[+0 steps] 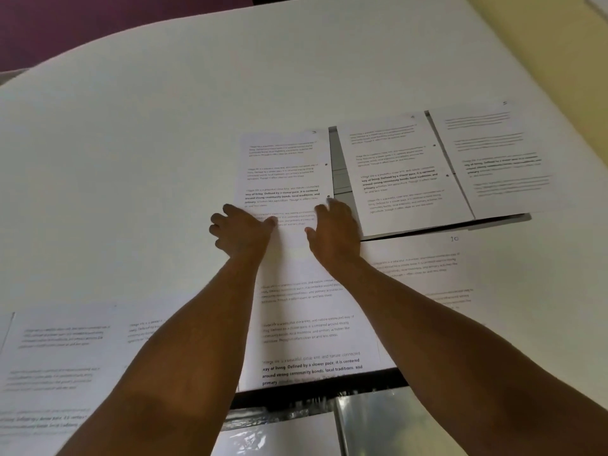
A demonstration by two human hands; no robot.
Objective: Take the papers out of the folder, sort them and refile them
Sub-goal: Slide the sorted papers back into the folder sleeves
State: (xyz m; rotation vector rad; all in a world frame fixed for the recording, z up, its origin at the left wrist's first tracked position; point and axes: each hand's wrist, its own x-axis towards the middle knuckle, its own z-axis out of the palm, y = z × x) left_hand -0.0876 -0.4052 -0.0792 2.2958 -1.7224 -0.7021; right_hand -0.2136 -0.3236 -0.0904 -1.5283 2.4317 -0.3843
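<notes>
We've got both hands, left hand (241,233) and right hand (335,230), open and flat on a thin, floppy printed sheet (286,172) that probably slides easily on the counter (164,126), so lifting it by a corner looks best.

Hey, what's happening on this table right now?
A person is laying printed pages out across a white table. Both hands rest flat on one sheet near the middle, the left hand at its left edge and the right hand at its lower right corner. Two more pages sit to the right on a dark folder, and other sheets lie closer to the person. Sorting looks underway; nothing appears refiled yet.
</notes>
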